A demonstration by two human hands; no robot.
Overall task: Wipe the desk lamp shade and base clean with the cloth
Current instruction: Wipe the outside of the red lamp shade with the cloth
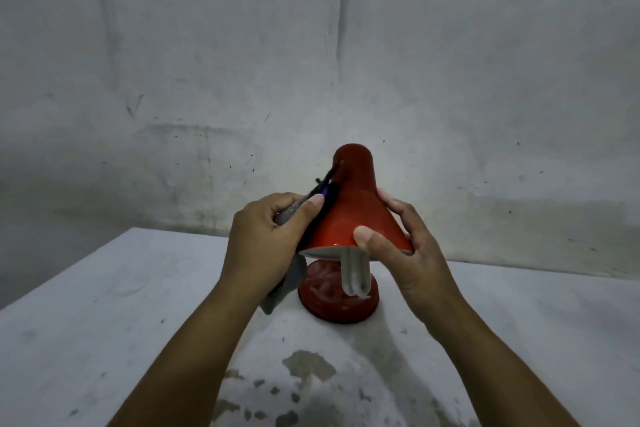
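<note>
The left hand point(266, 239) is curled around a bunched grey cloth point(282, 282), thumb laid along the top of it, and presses the wad against the left flank of the glossy red cone-shaped metal lamp shade point(356, 211). A dark, purple-tinged fringe of the cloth sticks up past the thumb along the shade's narrow neck, while a soft grey tail hangs below the palm, down beside the base. The right hand point(401, 246) grips the shade's wide lower end from the opposite side: its thumb lies flat on the near face just above the rim, and its fingers wrap round the far right side, partly hidden. The shade is smooth and shiny, tapering to a rounded cap at the top, with a pale inner lining showing at the rim. A white folded-tube bulb point(353, 276) hangs out of its mouth. Beneath it sits the round, domed red lamp base point(323, 298), glossy with pale streaky reflections, standing near the middle of the pale, matte, scuffed table point(121, 305), towards its far edge. Dark blotches mark the table's near edge. Behind rises a rough, stained grey wall point(311, 45).
</note>
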